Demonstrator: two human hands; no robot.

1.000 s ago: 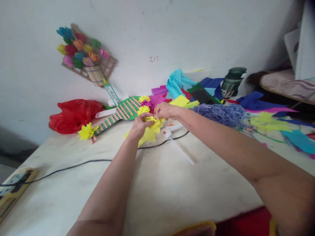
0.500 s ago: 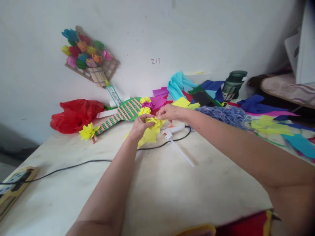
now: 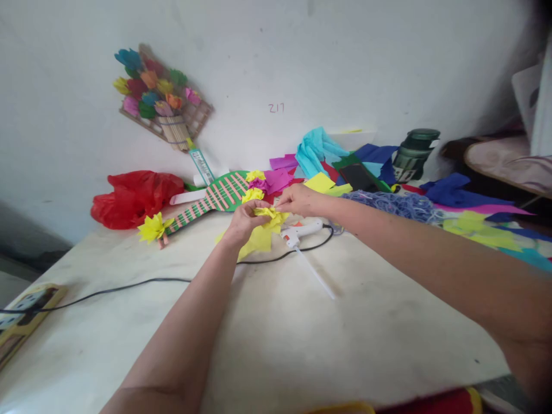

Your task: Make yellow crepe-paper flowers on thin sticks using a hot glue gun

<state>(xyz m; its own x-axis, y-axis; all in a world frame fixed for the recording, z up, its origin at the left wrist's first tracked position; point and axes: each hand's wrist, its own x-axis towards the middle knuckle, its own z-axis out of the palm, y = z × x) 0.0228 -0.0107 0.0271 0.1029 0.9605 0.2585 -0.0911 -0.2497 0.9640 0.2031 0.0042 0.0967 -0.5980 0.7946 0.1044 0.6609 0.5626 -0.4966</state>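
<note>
The left forearm and right forearm are bare along their whole visible length. The left hand and right hand are uncovered. Red cloth with a yellow edge shows at the bottom; garment status undeterminable.

The small red number 217 is written on the white wall, right above the pink paper.

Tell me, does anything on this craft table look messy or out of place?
Nothing looks damaged, only untidy. Paper scraps and blue yarn sprawl over the table at far right. The glue gun lies on its side by the yellow paper pinched by the left hand and right hand, its black cord trailing left towards the power strip.
</note>
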